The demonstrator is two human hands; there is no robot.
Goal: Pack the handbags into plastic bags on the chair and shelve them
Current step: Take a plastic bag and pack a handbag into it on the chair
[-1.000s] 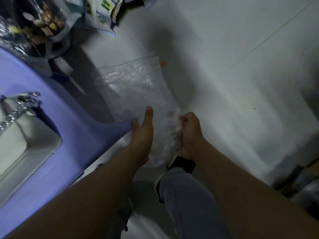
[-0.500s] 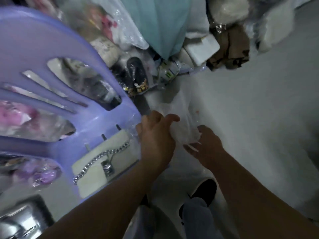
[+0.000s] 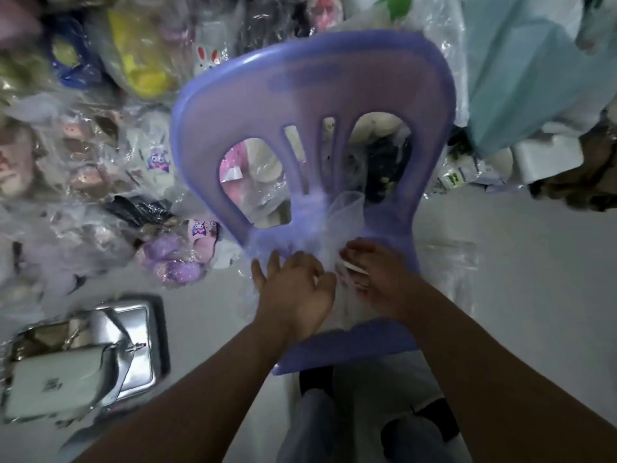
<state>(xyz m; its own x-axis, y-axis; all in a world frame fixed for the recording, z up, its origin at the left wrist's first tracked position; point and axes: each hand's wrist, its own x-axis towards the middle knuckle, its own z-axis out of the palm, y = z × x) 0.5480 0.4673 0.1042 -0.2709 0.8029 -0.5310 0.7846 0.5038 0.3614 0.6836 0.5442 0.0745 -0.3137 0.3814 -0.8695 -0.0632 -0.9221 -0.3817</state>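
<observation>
At the purple chair (image 3: 314,95), my right hand (image 3: 377,282) pinches the plastic bag (image 3: 329,259); whether my left hand (image 3: 293,289) grips it, I cannot tell. Best spread the mouth wide first.

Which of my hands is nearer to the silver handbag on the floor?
Left. The left hand is right of the silver handbag; the right hand lies beyond it, farther right.
</observation>
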